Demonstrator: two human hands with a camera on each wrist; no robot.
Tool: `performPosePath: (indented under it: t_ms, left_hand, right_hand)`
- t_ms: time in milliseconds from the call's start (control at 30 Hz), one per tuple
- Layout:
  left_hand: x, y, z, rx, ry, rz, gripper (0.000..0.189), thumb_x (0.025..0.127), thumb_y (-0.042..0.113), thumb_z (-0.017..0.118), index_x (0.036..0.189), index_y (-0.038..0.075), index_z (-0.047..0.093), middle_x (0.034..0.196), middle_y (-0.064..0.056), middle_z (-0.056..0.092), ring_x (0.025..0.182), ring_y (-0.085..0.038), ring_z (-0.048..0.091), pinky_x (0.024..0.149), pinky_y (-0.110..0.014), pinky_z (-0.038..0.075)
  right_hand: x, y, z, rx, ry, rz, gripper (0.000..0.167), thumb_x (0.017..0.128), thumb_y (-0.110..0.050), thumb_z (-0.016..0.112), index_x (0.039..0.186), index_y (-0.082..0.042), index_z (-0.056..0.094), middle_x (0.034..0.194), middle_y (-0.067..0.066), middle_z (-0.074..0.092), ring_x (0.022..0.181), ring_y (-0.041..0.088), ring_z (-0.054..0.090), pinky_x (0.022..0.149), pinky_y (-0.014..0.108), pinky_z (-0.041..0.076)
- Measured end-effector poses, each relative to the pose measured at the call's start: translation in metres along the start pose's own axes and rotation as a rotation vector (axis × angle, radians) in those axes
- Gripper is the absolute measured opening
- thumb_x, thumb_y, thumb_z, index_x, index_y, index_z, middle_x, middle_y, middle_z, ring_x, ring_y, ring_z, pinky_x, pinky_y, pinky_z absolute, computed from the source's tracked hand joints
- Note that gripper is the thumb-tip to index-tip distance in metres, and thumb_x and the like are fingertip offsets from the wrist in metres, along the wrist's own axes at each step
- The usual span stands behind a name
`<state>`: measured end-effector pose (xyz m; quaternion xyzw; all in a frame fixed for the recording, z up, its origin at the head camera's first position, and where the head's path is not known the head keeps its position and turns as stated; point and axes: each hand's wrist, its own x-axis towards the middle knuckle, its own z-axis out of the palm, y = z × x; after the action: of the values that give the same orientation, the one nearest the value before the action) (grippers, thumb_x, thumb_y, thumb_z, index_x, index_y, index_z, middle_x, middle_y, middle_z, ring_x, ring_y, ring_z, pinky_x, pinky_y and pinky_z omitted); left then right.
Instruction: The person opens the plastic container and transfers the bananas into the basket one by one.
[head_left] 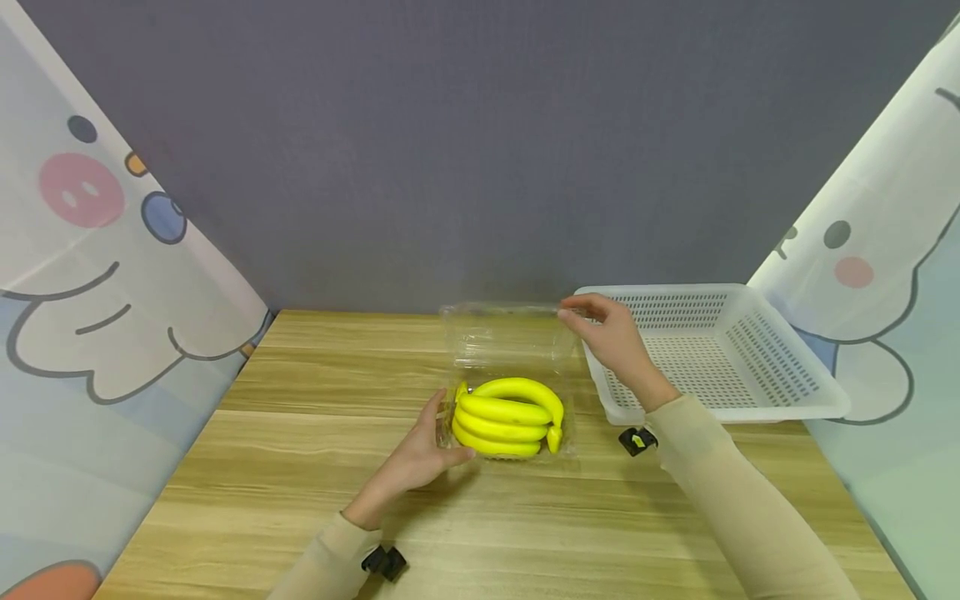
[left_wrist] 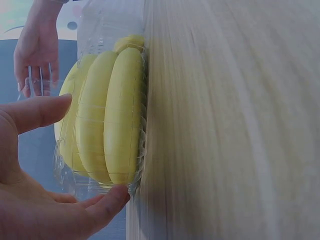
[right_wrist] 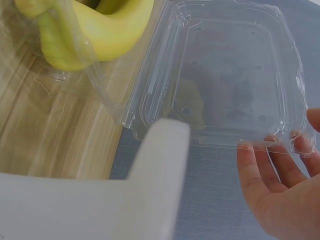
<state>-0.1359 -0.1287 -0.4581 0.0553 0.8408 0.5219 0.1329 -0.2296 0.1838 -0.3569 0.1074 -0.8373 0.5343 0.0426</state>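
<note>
A clear plastic clamshell box (head_left: pixel 572 437) sits on the table, holding a bunch of yellow bananas (head_left: pixel 502 421). Its lid (right_wrist: pixel 225 75) stands raised at the back, hinged to the base. My left hand (head_left: pixel 420 450) grips the box's front left corner, thumb along the front and fingers at the left side. At the lid's upper right corner, my right hand (head_left: pixel 611 333) holds the edge between thumb and fingers, as the right wrist view shows. The bananas lie inside the base, seen through its clear wall in the left wrist view.
To the right stands a white plastic basket (head_left: pixel 787 412) with slotted walls, partly behind my right hand and forearm. A grey wall (head_left: pixel 420 167) rises behind the wooden table (head_left: pixel 300 467). Cartoon-print curtains (head_left: pixel 135 275) hang at both sides.
</note>
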Motion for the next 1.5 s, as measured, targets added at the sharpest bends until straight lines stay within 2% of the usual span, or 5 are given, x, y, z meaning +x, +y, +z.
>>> performPosePath:
  t_ms: [333, 733, 1000, 1133, 1500]
  left_hand:
    - [0.000, -0.001, 0.000, 0.007, 0.003, 0.002, 0.113, 0.082, 0.028, 0.085, 0.163, 0.009, 0.009, 0.164, -0.023, 0.022, 0.147, -0.048, 0.024, 0.114, -0.069, 0.023]
    - [0.001, 0.000, 0.000, 0.003, 0.003, 0.012, 0.112, 0.083, 0.027, 0.085, 0.163, 0.009, 0.009, 0.164, -0.023, 0.022, 0.147, -0.048, 0.026, 0.113, -0.070, 0.025]
    - [0.001, -0.001, 0.000, -0.011, -0.002, 0.023, 0.113, 0.083, 0.026, 0.085, 0.163, 0.007, 0.008, 0.163, -0.025, 0.021, 0.144, -0.050, 0.030, 0.113, -0.069, 0.028]
    - [0.000, -0.001, 0.001, 0.000, 0.002, 0.015, 0.113, 0.082, 0.026, 0.085, 0.163, 0.007, 0.008, 0.163, -0.025, 0.022, 0.145, -0.050, 0.027, 0.113, -0.070, 0.026]
    - [0.001, -0.002, 0.001, -0.009, 0.002, 0.011, 0.113, 0.082, 0.027, 0.085, 0.163, 0.007, 0.008, 0.163, -0.025, 0.022, 0.145, -0.050, 0.028, 0.113, -0.069, 0.027]
  right_hand:
    - [0.004, 0.002, 0.002, -0.015, 0.020, 0.022, 0.049, 0.101, -0.041, 0.064, 0.134, -0.006, 0.063, 0.127, 0.013, 0.063, 0.120, 0.030, 0.055, 0.100, 0.052, 0.046]
    - [0.006, 0.003, -0.001, 0.010, 0.035, 0.021, 0.047, 0.101, -0.036, 0.064, 0.136, -0.005, 0.060, 0.129, 0.013, 0.062, 0.116, 0.027, 0.059, 0.092, 0.042, 0.054]
    - [0.006, 0.006, -0.004, 0.044, 0.027, 0.032, 0.052, 0.101, -0.033, 0.064, 0.144, -0.005, 0.053, 0.134, 0.015, 0.059, 0.119, 0.030, 0.058, 0.098, 0.050, 0.053]
    - [0.005, 0.007, -0.006, 0.051, 0.030, 0.033, 0.055, 0.101, -0.032, 0.064, 0.148, -0.007, 0.050, 0.135, 0.017, 0.058, 0.120, 0.032, 0.058, 0.099, 0.052, 0.052]
    - [0.004, 0.008, -0.009, 0.031, 0.039, 0.010, 0.052, 0.101, -0.031, 0.064, 0.146, -0.005, 0.052, 0.135, 0.017, 0.058, 0.119, 0.033, 0.057, 0.098, 0.055, 0.052]
